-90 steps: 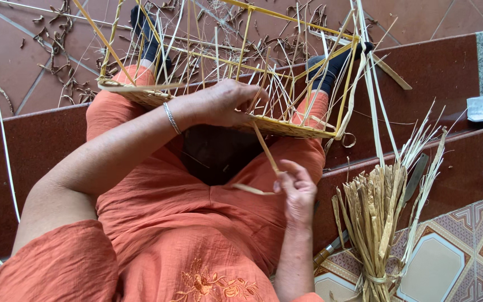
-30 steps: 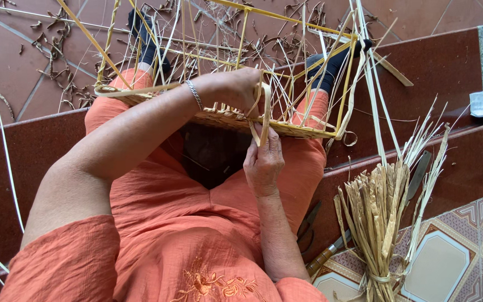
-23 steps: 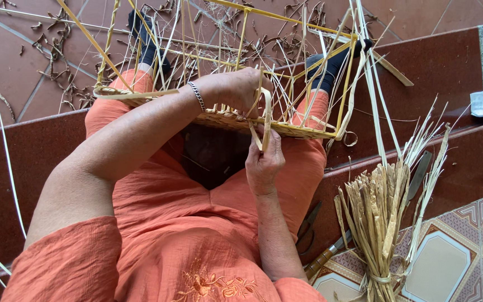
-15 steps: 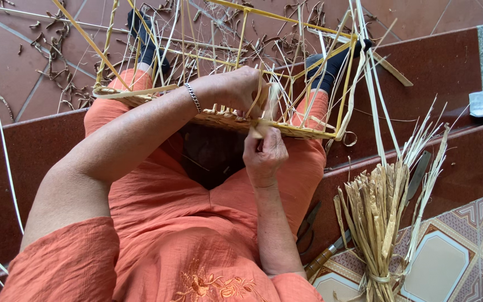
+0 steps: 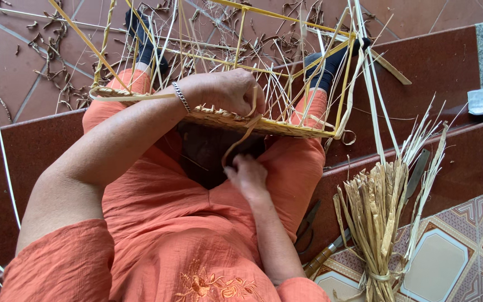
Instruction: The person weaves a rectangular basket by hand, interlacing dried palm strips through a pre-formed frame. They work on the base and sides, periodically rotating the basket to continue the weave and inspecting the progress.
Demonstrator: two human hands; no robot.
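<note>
**Weaving a strand into a basket rim**

Nearest the camera, low in the centre of the frame, the right hand (image 5: 248,174) pinches the free end of a flat straw strand (image 5: 240,136), fingers closed narrowly on it. The strand curves up to the woven rim of the basket frame (image 5: 264,124), which rests across the person's knees in the upper middle. There the left hand (image 5: 227,92) curls over the rim, fingers wrapped around it where the strand enters. The strand looks light, pliant and easily split (dry fibre, I judge), so a hold close to the weave suits it best. At lower right stands a tied bundle of straw (image 5: 377,223), with scissors (image 5: 307,223) beside it
</note>
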